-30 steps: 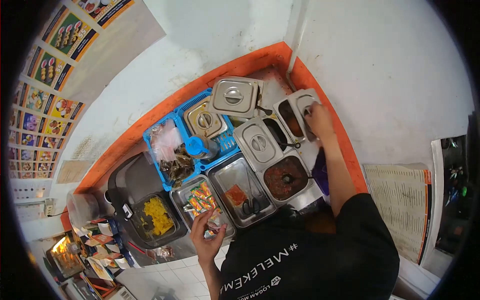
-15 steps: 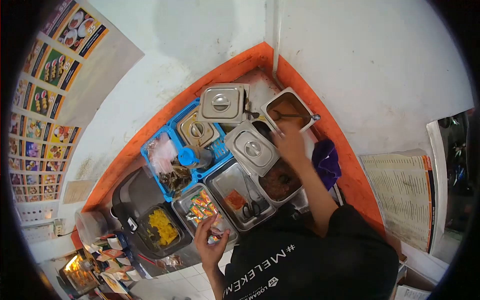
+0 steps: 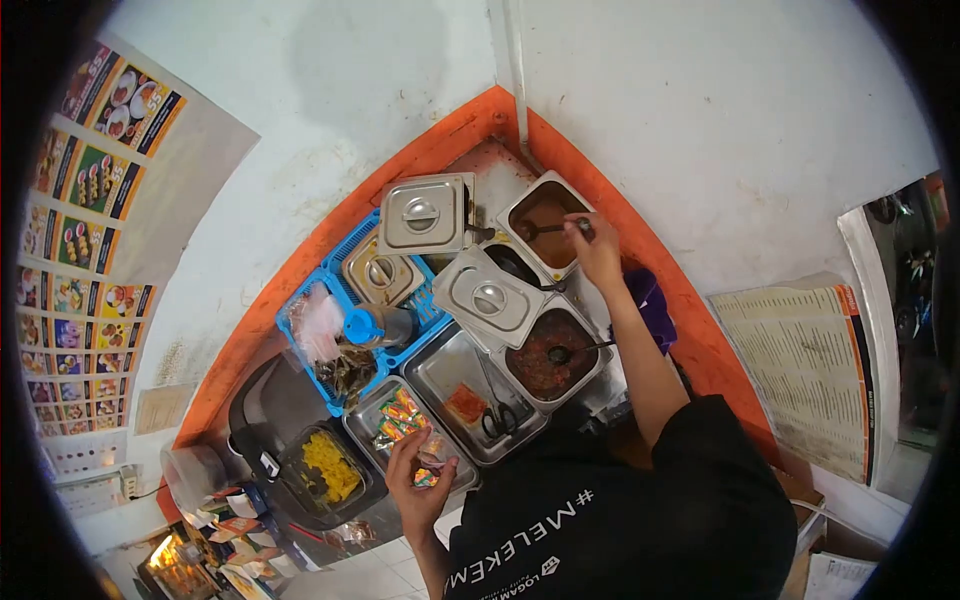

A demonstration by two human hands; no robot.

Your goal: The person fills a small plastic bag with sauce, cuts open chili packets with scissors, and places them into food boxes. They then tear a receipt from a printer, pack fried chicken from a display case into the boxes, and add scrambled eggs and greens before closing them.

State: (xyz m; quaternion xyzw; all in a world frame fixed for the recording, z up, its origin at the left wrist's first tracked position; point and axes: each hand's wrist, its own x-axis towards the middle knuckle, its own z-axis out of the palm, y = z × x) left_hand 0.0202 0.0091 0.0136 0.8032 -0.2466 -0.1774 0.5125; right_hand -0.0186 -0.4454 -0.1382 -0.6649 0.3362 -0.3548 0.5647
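My right hand (image 3: 597,252) is closed on the handle of a dark ladle (image 3: 547,229), whose bowl rests in the brown sauce of the back right metal container (image 3: 530,190). My left hand (image 3: 418,482) pinches a small clear plastic bag (image 3: 433,463) above the metal tray (image 3: 463,470) of colourful sachets (image 3: 400,418). Nearer than the brown sauce, a metal container of red sauce (image 3: 540,362) holds another ladle (image 3: 560,354). A steel lid (image 3: 488,298) lies tilted between the containers.
A blue basket (image 3: 336,388) holds a blue-capped container (image 3: 378,326) and pink plastic bags (image 3: 318,322). Beside it are a tray with scissors (image 3: 500,420), a box of yellow food (image 3: 330,468) and another lidded container (image 3: 422,215). A purple cloth (image 3: 652,308) lies at the right.
My right hand has moved from above the red sauce container to the brown sauce ladle and taken hold of its handle. My left hand stays over the sachets. The view has shifted slightly.
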